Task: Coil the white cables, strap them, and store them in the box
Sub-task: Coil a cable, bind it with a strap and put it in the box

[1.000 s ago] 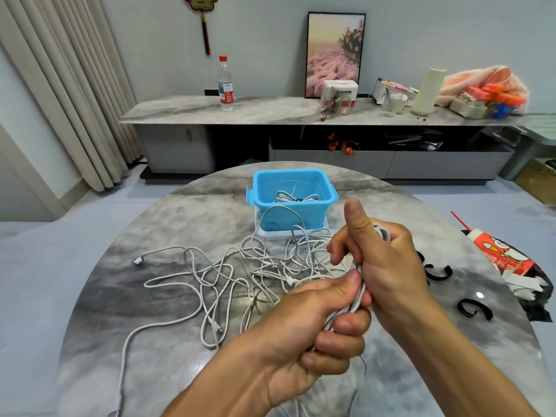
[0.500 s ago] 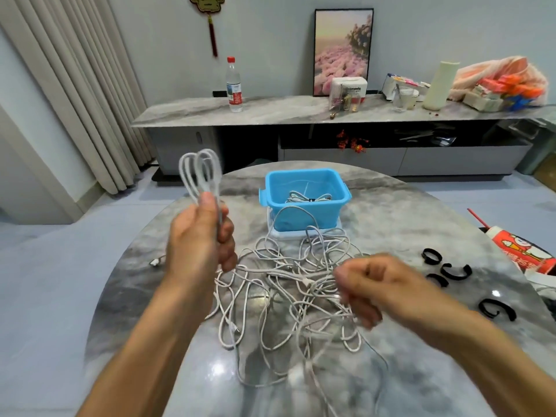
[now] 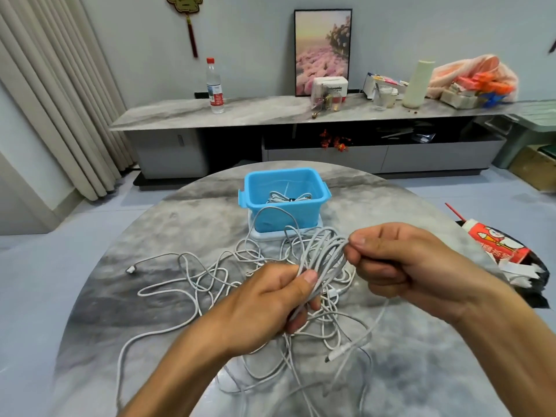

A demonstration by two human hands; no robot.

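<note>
Both your hands now meet again over the tangle, the raised coil brought back down to table centre.

Your white coil (image 3: pixel 323 266) sits between the hands, its long axis running from 7 o'clock up to 1 o'clock: your left hand (image 3: pixel 270 299) pinches its lower end under the thumb, fingers curled round the strands, while your right hand (image 3: pixel 400 263) pinches the top of the loops at 1 o'clock, fingers curled. Your right hand is the nearer to the free upper end, so I judge the next wrap runs from there. Loose white cables (image 3: pixel 192 284) sprawl beneath on the marble table (image 3: pixel 436 371), one plug lying at 5 o'clock of the coil. At 12 o'clock stands the blue box (image 3: pixel 284 188), with a strapped bundle already inside. No straps are in sight here.
</note>
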